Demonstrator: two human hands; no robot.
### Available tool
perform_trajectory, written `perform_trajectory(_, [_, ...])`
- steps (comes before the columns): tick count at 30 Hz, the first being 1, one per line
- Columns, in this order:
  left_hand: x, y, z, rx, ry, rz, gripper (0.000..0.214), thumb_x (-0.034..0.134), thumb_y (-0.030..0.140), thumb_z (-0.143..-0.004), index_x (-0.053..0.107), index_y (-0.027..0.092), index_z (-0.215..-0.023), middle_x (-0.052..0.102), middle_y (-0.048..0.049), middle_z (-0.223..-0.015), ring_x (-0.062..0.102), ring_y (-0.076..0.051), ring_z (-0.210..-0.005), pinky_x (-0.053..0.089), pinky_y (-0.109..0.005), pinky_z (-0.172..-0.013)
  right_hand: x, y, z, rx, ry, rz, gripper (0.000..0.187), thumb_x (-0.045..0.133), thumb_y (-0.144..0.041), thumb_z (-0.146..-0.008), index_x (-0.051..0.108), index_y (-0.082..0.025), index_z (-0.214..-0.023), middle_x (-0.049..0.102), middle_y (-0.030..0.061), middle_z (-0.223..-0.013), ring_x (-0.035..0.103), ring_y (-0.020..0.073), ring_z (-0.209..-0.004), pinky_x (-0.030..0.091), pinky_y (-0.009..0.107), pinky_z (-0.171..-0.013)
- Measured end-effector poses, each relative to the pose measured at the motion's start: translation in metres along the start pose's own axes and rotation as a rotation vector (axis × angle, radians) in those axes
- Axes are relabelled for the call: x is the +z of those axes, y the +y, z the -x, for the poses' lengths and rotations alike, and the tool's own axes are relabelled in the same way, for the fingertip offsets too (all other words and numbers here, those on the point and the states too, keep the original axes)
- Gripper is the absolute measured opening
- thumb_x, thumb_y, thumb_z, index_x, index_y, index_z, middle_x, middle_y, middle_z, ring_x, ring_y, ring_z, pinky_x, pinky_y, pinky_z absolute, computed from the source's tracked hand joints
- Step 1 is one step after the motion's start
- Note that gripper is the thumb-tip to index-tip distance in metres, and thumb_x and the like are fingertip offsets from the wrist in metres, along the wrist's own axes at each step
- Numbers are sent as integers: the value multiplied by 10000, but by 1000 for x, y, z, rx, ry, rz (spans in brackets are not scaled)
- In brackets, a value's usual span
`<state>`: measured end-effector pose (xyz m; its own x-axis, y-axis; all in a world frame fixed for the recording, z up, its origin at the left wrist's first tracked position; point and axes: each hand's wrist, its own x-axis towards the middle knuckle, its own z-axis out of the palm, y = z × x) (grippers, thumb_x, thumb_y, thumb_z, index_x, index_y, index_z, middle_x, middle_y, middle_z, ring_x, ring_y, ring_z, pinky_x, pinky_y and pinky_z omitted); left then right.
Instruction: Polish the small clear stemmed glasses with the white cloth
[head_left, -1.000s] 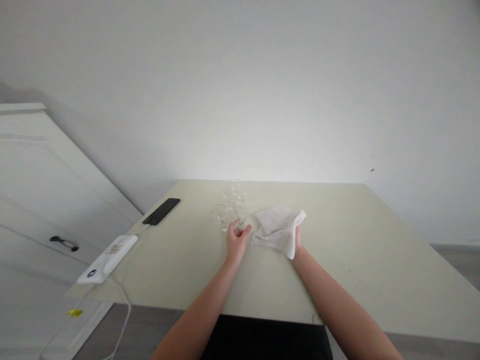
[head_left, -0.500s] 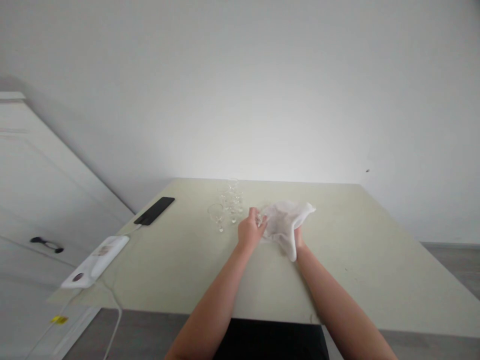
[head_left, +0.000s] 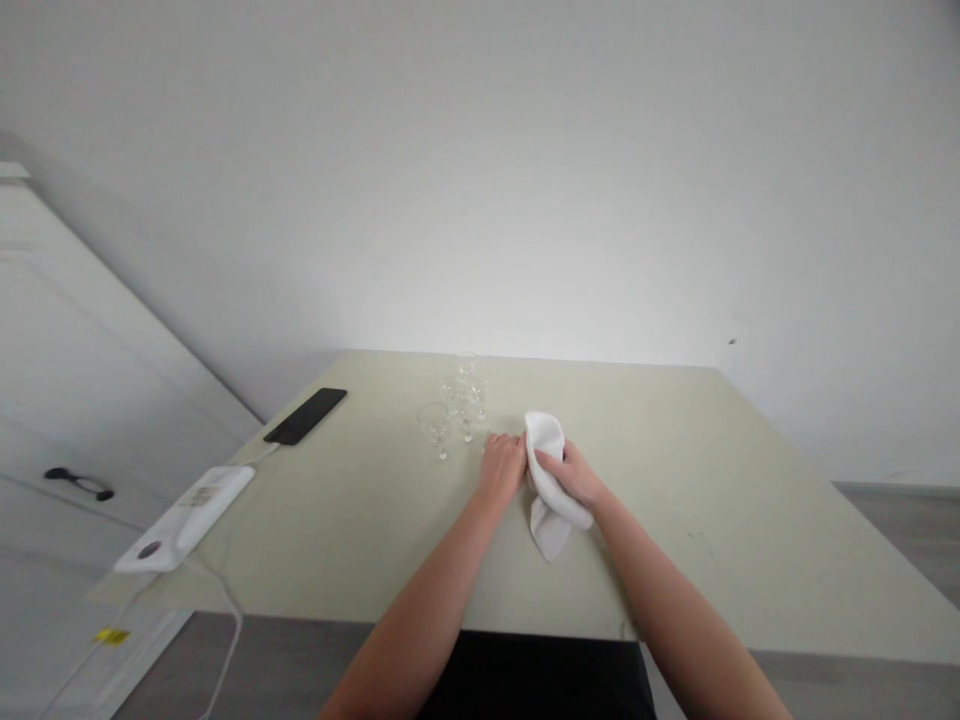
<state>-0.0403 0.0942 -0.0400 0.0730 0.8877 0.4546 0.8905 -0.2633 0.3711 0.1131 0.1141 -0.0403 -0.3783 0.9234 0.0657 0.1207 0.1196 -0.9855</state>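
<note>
My right hand (head_left: pixel 576 474) is closed on a folded white cloth (head_left: pixel 547 440), whose lower end hangs toward the table. Pressed close on its left side is my left hand (head_left: pixel 504 465), back up, with fingers curled round a small stemmed glass. The fingers and the cloth hide nearly all of that glass. Just left of my left hand stands a clear stemmed glass (head_left: pixel 436 424), upright. Several more stemmed glasses (head_left: pixel 467 393) are grouped close behind it, overlapping in view.
A black phone (head_left: pixel 307 415) lies at the table's left edge, with a white cable running to a white power strip (head_left: pixel 186 518). The pale table (head_left: pixel 360 520) meets the wall at the back. A white cabinet (head_left: pixel 90 400) with a dark handle stands at left.
The cloth was spread open over my right hand; now it is folded and gripped, with my right hand's back showing. My left hand has turned knuckles up and the hands are closer together.
</note>
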Motion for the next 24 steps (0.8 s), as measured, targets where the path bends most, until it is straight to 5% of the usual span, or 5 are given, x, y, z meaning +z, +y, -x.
perform_trajectory(5, [3,-12,-6,-8,5,99,295,503,155,-850,627,177,-583,585,-22,-542,572,-185,-583,493,-267,-669,4,-5,2,-428,-24,334,446,756,-292,-678,645,-242,-1107,615,76,-1139,588,244,-1054,443,381,-968])
perform_trajectory(8, [0,-8,-4,40,5,70,118,581,99,-813,677,165,-832,697,-86,-795,631,-240,-810,479,-358,-840,10,2,-3,-187,97,146,376,698,-406,-744,634,-205,-1056,659,83,-1018,622,246,-938,490,390,-878])
perform_trajectory(12, [-1,-2,0,113,-14,-26,167,494,136,-892,639,184,-959,675,-110,-916,606,-258,-953,426,-412,-930,5,9,-5,167,5,-190,471,457,-591,-878,634,-155,-899,683,96,-834,621,236,-742,514,369,-708])
perform_trajectory(19, [14,-18,-1,-29,-27,150,117,667,81,-714,636,192,-691,628,-59,-673,615,-244,-705,465,-368,-768,-3,-5,4,-396,14,354,480,779,-328,-669,639,-230,-1118,629,83,-1143,580,259,-1054,448,386,-952])
perform_trajectory(24, [9,-14,-2,43,17,131,177,561,115,-817,665,196,-935,673,-111,-883,622,-279,-939,440,-410,-907,5,9,-6,6,109,27,375,573,-511,-846,649,-185,-1015,693,75,-923,650,243,-880,529,374,-801])
